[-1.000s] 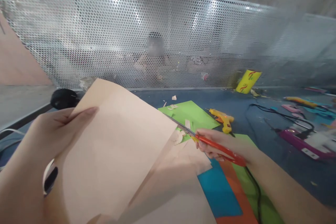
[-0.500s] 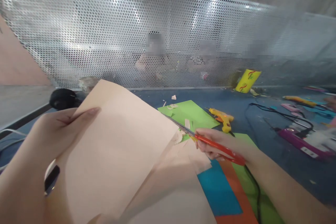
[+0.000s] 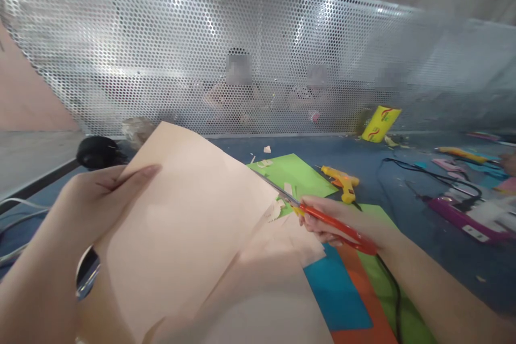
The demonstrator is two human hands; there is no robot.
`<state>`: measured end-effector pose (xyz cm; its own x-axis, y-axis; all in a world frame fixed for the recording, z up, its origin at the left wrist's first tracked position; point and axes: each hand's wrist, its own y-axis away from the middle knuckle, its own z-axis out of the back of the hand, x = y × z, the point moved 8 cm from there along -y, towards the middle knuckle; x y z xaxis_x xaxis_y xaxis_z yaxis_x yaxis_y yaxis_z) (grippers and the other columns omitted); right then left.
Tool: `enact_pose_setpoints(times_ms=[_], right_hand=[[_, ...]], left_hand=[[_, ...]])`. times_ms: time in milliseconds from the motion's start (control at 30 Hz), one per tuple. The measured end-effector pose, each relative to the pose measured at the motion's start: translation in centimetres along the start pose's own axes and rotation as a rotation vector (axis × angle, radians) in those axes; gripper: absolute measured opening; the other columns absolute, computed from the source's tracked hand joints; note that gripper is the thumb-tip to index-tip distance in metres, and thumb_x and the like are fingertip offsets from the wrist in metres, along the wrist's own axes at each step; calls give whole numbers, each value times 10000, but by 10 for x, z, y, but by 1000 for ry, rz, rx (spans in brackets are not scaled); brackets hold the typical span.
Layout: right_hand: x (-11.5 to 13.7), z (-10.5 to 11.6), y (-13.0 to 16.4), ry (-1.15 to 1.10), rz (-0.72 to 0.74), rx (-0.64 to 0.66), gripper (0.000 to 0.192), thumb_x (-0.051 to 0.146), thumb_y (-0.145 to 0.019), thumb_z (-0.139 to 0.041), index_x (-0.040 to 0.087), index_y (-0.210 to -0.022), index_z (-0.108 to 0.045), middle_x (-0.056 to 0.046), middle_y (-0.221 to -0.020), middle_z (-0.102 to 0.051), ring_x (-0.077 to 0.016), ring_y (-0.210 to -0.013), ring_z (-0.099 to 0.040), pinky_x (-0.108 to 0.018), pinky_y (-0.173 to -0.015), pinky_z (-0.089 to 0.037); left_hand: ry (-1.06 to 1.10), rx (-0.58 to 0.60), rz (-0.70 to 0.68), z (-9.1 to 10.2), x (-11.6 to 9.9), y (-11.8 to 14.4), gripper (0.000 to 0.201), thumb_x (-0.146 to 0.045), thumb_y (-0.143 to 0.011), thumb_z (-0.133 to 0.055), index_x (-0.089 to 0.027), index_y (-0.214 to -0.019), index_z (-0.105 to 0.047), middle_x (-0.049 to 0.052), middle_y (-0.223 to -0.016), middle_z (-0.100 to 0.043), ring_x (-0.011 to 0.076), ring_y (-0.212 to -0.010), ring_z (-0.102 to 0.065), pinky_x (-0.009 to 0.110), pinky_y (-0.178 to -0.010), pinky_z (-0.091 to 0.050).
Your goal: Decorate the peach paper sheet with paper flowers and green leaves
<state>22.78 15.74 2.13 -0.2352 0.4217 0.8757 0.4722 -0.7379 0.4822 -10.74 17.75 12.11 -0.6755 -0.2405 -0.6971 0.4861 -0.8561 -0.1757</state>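
Note:
My left hand (image 3: pixel 100 199) pinches a large cream sheet of paper (image 3: pixel 185 215) by its left edge and holds it tilted up off the table. In my right hand (image 3: pixel 330 220) is a pair of scissors (image 3: pixel 336 226) with red handles. Their blades meet the sheet's right edge, and part of them is hidden behind the paper. Below lie more pale sheets (image 3: pixel 262 290), with a blue sheet (image 3: pixel 338 290), an orange sheet (image 3: pixel 363 285) and a green sheet (image 3: pixel 403 285) showing under them. Cut paper scraps (image 3: pixel 288 189) rest on a bright green sheet (image 3: pixel 298 169).
A yellow glue gun (image 3: pixel 342 180) lies right of the bright green sheet, its black cord running toward me. Farther right are a purple power strip (image 3: pixel 467 219) and tangled cords. A perforated metal screen (image 3: pixel 161 54) stands behind the table, with a yellow packet (image 3: pixel 381 124) against it.
The cream sheet and my left hand have shifted slightly to the right. The scissors and my right hand have barely moved, still at the sheet's edge.

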Motion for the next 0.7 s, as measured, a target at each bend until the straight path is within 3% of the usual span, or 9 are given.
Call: enact_pose_setpoints(times_ms=[233,467,700], right_hand=[[-3,4,0,37,4,-28,274,402,-870,-393,189,-705,-438,65,-553,-343,-44,-386,-266,-162,-346,-203],[0,1,-1,9,69,17,241,368,-865,-404,188,-709,-445,64,-545,-346,-43,-378,-268,-153,-323,-191],[5,-4,2,42,123,16,215,346,-876,-413,199,-721,-436,43,-601,-369,-77,-456,-313,-181,-377,-283]], left_hand=[[-57,13,-59,-3,4,-6,380,-546,-612,-598,-243,-808,-718,-38,-617,-673,192,-680,-607,206,-470,-400],[-75,-13,-18,0,4,-4,318,-501,-632,-612,-227,-760,-710,-45,-584,-648,178,-683,-591,191,-471,-381],[-102,35,-96,-8,5,-11,375,-540,-639,-589,-246,-836,-714,-37,-653,-677,184,-664,-600,224,-490,-412]])
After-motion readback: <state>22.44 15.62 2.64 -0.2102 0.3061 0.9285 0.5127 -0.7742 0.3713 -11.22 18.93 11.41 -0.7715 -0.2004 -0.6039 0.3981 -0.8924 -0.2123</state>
